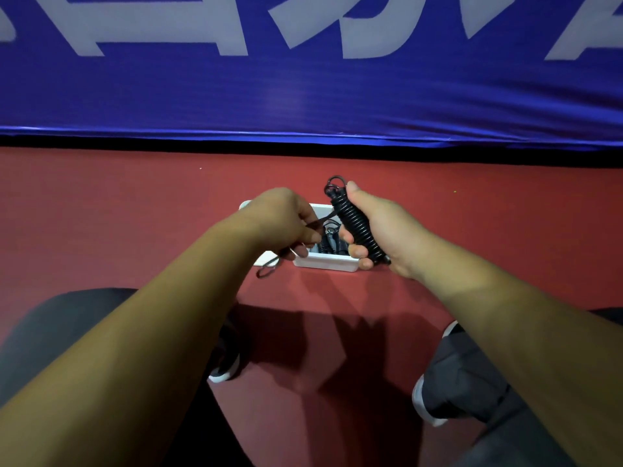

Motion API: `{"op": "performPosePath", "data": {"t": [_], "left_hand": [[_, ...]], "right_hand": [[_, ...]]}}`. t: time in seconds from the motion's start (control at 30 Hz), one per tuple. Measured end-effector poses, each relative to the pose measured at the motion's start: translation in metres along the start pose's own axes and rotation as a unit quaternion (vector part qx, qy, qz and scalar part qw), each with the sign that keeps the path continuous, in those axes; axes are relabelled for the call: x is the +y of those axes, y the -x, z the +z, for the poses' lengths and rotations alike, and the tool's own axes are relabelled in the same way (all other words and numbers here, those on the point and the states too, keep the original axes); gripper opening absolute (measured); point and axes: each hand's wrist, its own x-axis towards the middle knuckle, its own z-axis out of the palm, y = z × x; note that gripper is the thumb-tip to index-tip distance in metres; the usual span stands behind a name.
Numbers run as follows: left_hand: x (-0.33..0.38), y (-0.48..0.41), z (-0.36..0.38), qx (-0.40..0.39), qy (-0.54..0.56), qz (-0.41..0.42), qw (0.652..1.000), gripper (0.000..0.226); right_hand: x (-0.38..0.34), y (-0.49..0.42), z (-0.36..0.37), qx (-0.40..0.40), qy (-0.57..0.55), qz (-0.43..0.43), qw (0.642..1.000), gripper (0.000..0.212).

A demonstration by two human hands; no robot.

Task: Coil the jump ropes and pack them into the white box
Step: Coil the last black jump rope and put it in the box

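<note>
Beyond the bare forearms [151, 332], the right hand [384, 230] grips a tightly wound black jump-rope bundle [355, 227], the left hand [279, 220] pinches its loose tail [324, 218]; slack there could unravel the winding.

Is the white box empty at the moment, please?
No, the white box holds dark coiled jump ropes, visible between the left hand and the right hand, which grips another coiled rope.

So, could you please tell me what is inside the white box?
Inside the white box lies black coiled rope. The left hand, the right hand and the jump rope bundle it grips cover much of it; the count is hidden.
</note>
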Motion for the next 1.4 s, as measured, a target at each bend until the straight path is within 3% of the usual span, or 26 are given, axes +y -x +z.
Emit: {"op": "performPosePath", "data": {"t": [0.2, 0.33, 0.43, 0.53, 0.63, 0.77, 0.97, 1.33, 1.4], "left_hand": [[0.012, -0.003, 0.019, 0.042, 0.041, -0.066, 0.996, 0.022], [0.014, -0.005, 0.01, 0.036, 0.118, 0.041, 0.991, 0.027], [0.014, -0.004, -0.005, -0.005, 0.193, 0.137, 0.971, 0.028], [0.012, 0.0, -0.01, -0.03, 0.245, 0.181, 0.952, 0.039], [0.009, 0.007, -0.012, -0.016, 0.205, 0.178, 0.962, 0.033], [0.002, 0.012, -0.02, -0.028, 0.065, 0.133, 0.989, 0.016], [-0.008, -0.002, -0.012, 0.039, -0.107, 0.078, 0.99, 0.017], [0.006, -0.01, -0.009, 0.085, -0.152, 0.103, 0.979, 0.014], [0.012, -0.008, -0.01, 0.075, -0.152, 0.121, 0.978, 0.025]], "right_hand": [[-0.004, 0.003, 0.0, -0.035, -0.026, 0.04, 0.998, 0.059], [-0.011, 0.003, -0.007, -0.004, -0.08, 0.044, 0.996, 0.058], [-0.013, 0.003, -0.013, 0.025, -0.084, 0.042, 0.995, 0.059], [-0.013, 0.002, -0.016, 0.03, -0.072, 0.042, 0.996, 0.059], [-0.016, 0.002, -0.017, 0.021, -0.072, 0.035, 0.997, 0.058], [-0.022, 0.006, -0.018, 0.003, -0.05, 0.024, 0.998, 0.053], [-0.025, 0.015, -0.009, -0.091, 0.031, 0.059, 0.994, 0.062], [-0.029, 0.024, -0.015, -0.247, 0.033, 0.191, 0.949, 0.056], [-0.029, 0.026, -0.016, -0.276, 0.033, 0.212, 0.937, 0.057]]}}
